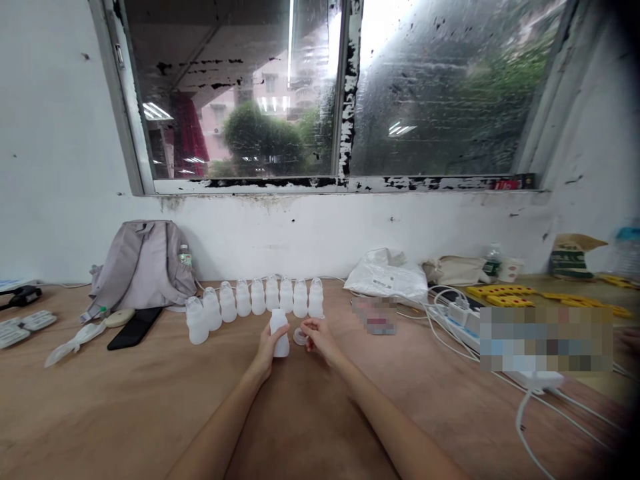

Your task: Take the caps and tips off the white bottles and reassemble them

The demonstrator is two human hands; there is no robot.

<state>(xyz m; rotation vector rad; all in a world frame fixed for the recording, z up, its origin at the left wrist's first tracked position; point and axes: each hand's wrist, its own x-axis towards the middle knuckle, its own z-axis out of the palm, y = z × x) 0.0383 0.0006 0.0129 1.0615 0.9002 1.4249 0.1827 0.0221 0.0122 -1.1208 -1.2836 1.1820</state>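
My left hand (271, 347) is wrapped round a white translucent bottle (281, 339), which stands upright at the table's middle and shows no cap. Just to its right, my right hand (318, 339) pinches a small clear round cap (300, 337) between thumb and fingers. Behind both hands, several similar white bottles with clear domed caps (271, 295) stand in a curved row. The nearest bottle of that row, at its left end (197, 323), is well left of my left hand.
A grey backpack (143, 263), a black phone (134, 329) and a plastic wrapper (80, 340) lie left on the brown table (150, 413). On the right are a white plastic bag (386, 277), white cables (440, 333), a power strip (535, 379) and yellow strips (505, 293).
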